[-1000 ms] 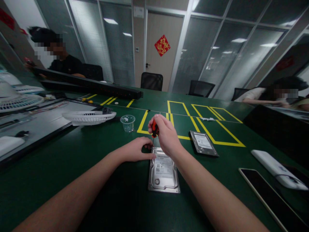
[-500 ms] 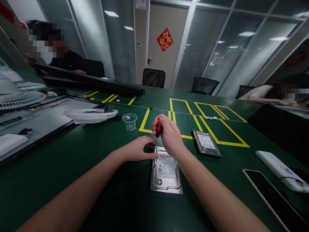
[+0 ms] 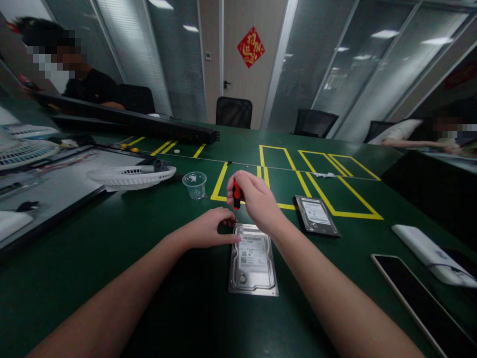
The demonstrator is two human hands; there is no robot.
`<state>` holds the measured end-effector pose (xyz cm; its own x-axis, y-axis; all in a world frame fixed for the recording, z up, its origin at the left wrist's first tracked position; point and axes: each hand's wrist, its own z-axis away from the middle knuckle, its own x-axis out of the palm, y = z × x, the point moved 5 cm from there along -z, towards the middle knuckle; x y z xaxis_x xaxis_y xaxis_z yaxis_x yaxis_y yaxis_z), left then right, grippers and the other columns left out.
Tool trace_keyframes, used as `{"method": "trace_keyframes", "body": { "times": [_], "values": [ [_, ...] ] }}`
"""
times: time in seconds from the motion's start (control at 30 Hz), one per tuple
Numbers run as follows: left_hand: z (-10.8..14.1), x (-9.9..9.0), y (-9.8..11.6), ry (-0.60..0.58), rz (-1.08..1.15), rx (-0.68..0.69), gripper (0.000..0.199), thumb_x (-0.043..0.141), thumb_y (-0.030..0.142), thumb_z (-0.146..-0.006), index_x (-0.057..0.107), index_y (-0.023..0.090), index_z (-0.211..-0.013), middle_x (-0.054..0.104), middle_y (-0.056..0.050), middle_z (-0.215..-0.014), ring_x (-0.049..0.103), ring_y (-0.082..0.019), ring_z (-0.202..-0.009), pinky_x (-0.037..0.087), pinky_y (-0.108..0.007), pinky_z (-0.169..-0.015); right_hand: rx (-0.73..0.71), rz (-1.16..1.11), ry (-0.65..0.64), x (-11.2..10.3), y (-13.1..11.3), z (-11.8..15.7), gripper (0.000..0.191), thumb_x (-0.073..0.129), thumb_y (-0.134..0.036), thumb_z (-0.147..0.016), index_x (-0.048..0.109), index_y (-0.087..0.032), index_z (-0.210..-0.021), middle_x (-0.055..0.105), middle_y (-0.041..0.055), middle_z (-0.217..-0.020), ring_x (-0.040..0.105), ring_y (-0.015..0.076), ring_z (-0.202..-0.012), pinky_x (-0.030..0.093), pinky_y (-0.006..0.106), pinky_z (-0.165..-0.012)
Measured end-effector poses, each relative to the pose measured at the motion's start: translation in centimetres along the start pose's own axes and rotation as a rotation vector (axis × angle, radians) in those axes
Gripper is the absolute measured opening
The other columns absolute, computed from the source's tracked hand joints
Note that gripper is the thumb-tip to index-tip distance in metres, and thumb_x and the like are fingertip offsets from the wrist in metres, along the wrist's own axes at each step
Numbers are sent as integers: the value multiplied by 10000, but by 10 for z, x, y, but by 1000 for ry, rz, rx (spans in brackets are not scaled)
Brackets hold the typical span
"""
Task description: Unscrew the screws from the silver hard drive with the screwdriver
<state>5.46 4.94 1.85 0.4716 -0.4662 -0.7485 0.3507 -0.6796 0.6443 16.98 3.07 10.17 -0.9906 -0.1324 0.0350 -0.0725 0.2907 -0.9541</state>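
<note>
Screwdriver at the hard drive's corner

On my feed, the hard drive lies flat on the worktop, right of my left hand and short of my right hand, long axis running away. The right hand is closed round the screwdriver's handle. The left is nearer the drive, thumb on its top, fingers curled by the shaft; whether they pinch anything, I can't tell.

Dim overall; ceiling-light reflections glare in glass panels; edges stretched, far right dark, blurry
</note>
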Motion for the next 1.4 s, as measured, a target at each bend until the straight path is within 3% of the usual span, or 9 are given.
{"method": "trace_keyframes", "body": {
  "times": [0.27, 0.47, 0.63, 0.97, 1.23, 1.4],
  "values": [
    [0, 0, 1, 7, -26, -1, 363, 755, 490, -819, 665, 176, -978, 653, -54, -945, 604, -226, -870, 483, -327, -758, -28, -81, 24, 3, -1, 1, 215, 492, -388, -959, 539, -221, -831, 546, -46, -648, 523, 100, -553, 399, 235, -528],
    [1, 0, 1, -9, 3, 2, 402, 759, 500, -816, 669, 179, -1041, 649, -70, -998, 607, -234, -914, 494, -335, -798, -35, -213, 66, 0, 8, 1, 275, 481, -437, -972, 512, -227, -797, 514, -45, -658, 447, 94, -525, 321, 246, -504],
    [0, 0, 1, -14, -14, -9, 392, 765, 486, -812, 667, 186, -1043, 649, -62, -990, 603, -235, -920, 489, -343, -815, -26, -189, 64, -1, 10, 3, 338, 505, -536, -959, 505, -239, -798, 483, -48, -659, 407, 98, -525, 302, 263, -517],
    [1, 0, 2, -14, -21, 15, 369, 759, 489, -823, 650, 184, -1000, 645, -57, -968, 588, -237, -920, 473, -344, -795, 23, -121, 145, -7, 9, 2, 261, 592, -479, -929, 504, -248, -843, 564, -53, -645, 483, 107, -548, 340, 257, -517],
    [0, -1, 0, 5, 16, 0, 384, 778, 479, -796, 670, 187, -1021, 656, -64, -997, 602, -243, -914, 486, -348, -795, 38, -58, 62, 1, -2, 5, 375, 540, -477, -949, 568, -199, -697, 574, -12, -676, 548, 119, -654, 418, 260, -633],
    [0, 0, 1, -16, 24, -2, 396, 766, 470, -818, 664, 183, -1072, 660, -74, -1044, 603, -242, -938, 486, -348, -815, 68, -64, 84, 3, -1, 7, 366, 495, -487, -972, 564, -214, -738, 505, -37, -607, 463, 111, -558, 351, 253, -549]
  ]
}}
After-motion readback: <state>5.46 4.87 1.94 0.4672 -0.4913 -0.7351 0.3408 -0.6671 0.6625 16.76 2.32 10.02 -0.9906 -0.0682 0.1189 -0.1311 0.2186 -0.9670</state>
